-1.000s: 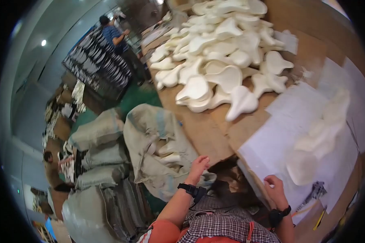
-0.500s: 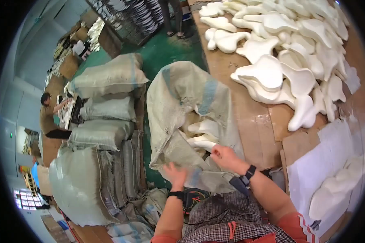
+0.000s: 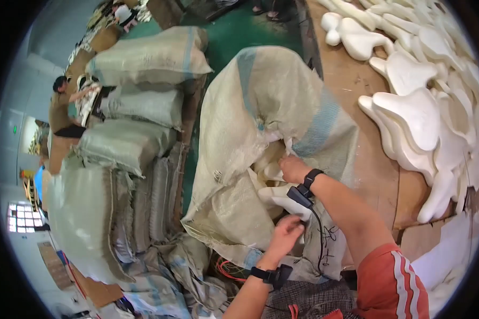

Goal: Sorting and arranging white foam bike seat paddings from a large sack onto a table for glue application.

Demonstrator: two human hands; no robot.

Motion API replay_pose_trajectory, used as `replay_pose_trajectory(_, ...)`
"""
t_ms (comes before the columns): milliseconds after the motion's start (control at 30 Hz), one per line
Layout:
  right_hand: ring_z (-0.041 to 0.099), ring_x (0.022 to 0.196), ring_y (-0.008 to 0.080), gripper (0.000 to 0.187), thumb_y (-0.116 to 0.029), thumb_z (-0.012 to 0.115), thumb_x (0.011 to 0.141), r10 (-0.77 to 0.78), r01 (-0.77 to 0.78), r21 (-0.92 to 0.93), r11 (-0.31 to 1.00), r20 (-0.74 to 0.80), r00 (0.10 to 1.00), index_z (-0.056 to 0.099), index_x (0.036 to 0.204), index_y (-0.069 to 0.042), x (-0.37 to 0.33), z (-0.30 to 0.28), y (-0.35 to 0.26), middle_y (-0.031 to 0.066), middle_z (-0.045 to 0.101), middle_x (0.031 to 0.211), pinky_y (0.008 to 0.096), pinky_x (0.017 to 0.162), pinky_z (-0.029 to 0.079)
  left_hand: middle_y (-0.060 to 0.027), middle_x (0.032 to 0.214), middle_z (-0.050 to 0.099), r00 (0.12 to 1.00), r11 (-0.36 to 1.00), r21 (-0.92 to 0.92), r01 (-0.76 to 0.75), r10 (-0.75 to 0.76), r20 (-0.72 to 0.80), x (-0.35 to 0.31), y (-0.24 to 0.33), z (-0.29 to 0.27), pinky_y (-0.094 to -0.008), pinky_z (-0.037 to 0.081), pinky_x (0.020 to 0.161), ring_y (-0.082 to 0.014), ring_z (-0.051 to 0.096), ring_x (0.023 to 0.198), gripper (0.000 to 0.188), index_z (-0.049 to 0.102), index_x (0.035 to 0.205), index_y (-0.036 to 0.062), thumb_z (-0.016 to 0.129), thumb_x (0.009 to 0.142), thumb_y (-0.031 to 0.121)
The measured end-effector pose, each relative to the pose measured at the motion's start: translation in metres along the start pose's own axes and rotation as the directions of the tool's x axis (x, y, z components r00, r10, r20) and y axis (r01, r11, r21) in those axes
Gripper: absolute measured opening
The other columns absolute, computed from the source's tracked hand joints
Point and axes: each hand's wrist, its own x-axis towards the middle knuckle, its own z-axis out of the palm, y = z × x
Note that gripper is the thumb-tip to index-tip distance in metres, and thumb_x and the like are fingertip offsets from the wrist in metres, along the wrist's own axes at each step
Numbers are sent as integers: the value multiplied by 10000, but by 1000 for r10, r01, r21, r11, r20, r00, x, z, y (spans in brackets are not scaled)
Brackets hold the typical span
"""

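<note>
In front of me stands a large woven sack (image 3: 229, 143), beige with blue stripes, its mouth gaping. Cream-white foam pieces (image 3: 274, 196) with rounded, curvy shapes lie inside it, partly covered by the folds. My right hand (image 3: 295, 170) reaches over the opening, its fingers closed on the sack's cloth at the far side of the mouth. Close to the near rim is my left hand (image 3: 287, 234), fingers curled in beside the foam pieces; what they hold, if anything, is hidden. Each wrist wears a black strap.
A heap of similar foam pieces (image 3: 410, 114) covers the cardboard-topped table (image 3: 351, 90) on the right. Full sacks (image 3: 125, 141) are stacked to the left, with crumpled sacks (image 3: 159, 282) below them. A person (image 3: 64, 111) works farther left.
My view has shifted closer to the sack. My right hand has moved up to the far side of its mouth. My left hand has gone from the left flap to the near right rim.
</note>
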Motion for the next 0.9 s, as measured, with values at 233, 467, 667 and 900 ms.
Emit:
replay_pose_trajectory(233, 574, 1091, 342, 702, -173, 716, 595, -68, -20, 223, 975, 379, 923, 500, 1244, -16, 62, 13, 56, 207, 600, 1155, 397, 886, 479, -174, 1254, 522, 764, 967, 254, -33, 188, -617, -18, 16, -59, -352, 298, 1060, -268, 459, 1213, 474, 485, 1254, -39, 614, 804, 26)
replay_pose_trajectory(467, 517, 1157, 358, 795, -257, 668, 550, 38, -151, 197, 969, 483, 875, 492, 1302, -68, 66, 3, 42, 189, 549, 1247, 399, 965, 417, -113, 1055, 548, 677, 951, 235, 199, 40, -735, -25, 19, -111, -333, 368, 959, -229, 499, 1006, 353, 525, 1086, -33, 657, 777, 73)
replay_pose_trajectory(667, 418, 1246, 324, 644, -286, 624, 601, 14, -6, -22, 1000, 397, 918, 582, 1218, -105, 72, 40, 61, 142, 517, 1303, 509, 1029, 299, -189, 1241, 498, 692, 934, 338, 117, 168, -702, -23, 23, -85, -353, 293, 1053, -278, 446, 1188, 574, 445, 1244, -65, 695, 755, 100)
replay_pose_trajectory(900, 451, 1236, 342, 486, -210, 521, 792, 2, 137, -202, 970, 567, 824, 526, 1257, -67, 67, 56, 50, 134, 532, 1301, 591, 1061, 210, -236, 1422, 354, 729, 913, 398, 94, 209, -652, -28, 13, -85, -356, 204, 1117, -316, 323, 1334, 772, 290, 1391, -79, 693, 753, 85)
